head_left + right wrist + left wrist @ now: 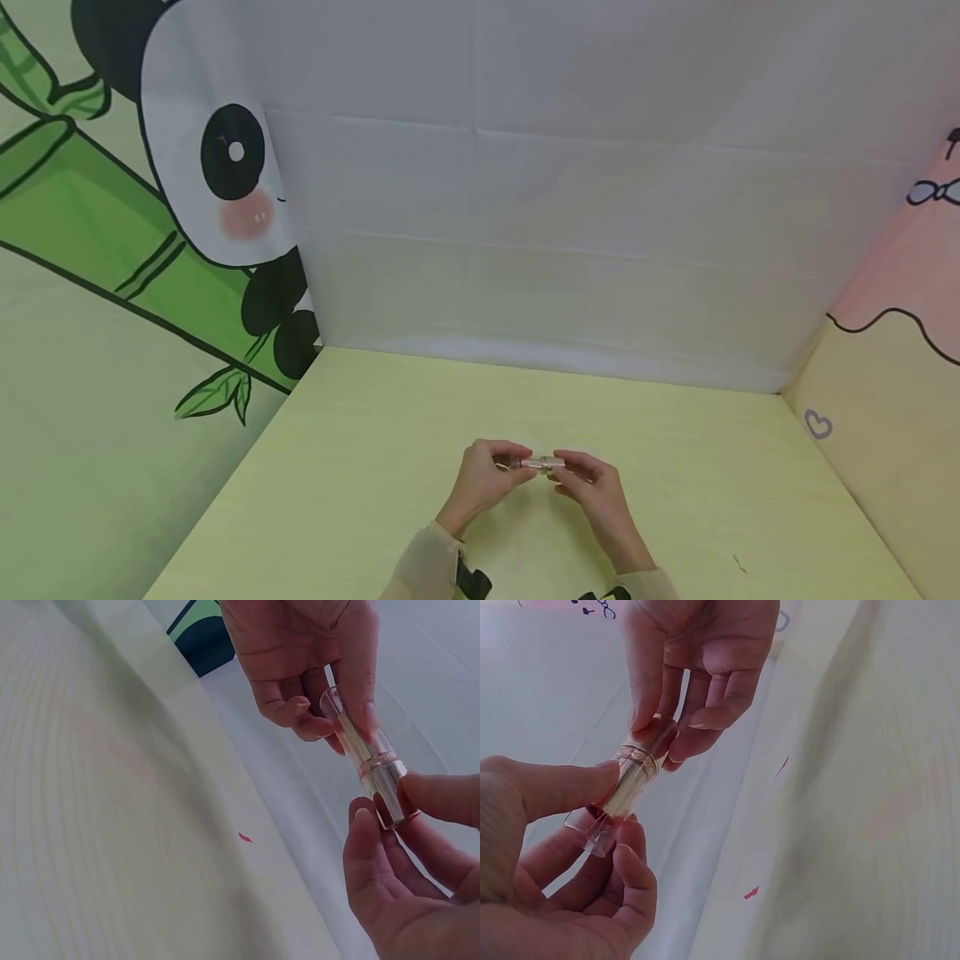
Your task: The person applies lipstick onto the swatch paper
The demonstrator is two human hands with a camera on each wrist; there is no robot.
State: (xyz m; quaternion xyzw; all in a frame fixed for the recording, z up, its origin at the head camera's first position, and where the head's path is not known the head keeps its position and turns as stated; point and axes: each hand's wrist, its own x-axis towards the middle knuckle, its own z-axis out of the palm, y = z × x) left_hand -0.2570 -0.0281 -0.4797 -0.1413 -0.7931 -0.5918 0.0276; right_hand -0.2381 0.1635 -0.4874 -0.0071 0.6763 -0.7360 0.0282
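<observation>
A lipstick (pixel 543 463) with a see-through cap (pixel 346 727) and a shiny metallic base (pixel 387 789) is held level above the table, between both hands. My left hand (pixel 482 477) pinches the clear cap end with thumb and fingers. At the opposite end, my right hand (pixel 600 493) grips the metallic base between thumb and fingertips. Cap and base meet at a ringed collar (pixel 637 756) in the left wrist view. Fingers partly cover both ends of the lipstick.
Below the hands spreads a pale yellow tabletop (pixel 360 467) with small red marks (pixel 751 892) on it. A white sheet (pixel 525 250) stands behind. Printed panels flank it, a panda (pixel 180 167) on the left and a pink and cream one (pixel 885 367) on the right.
</observation>
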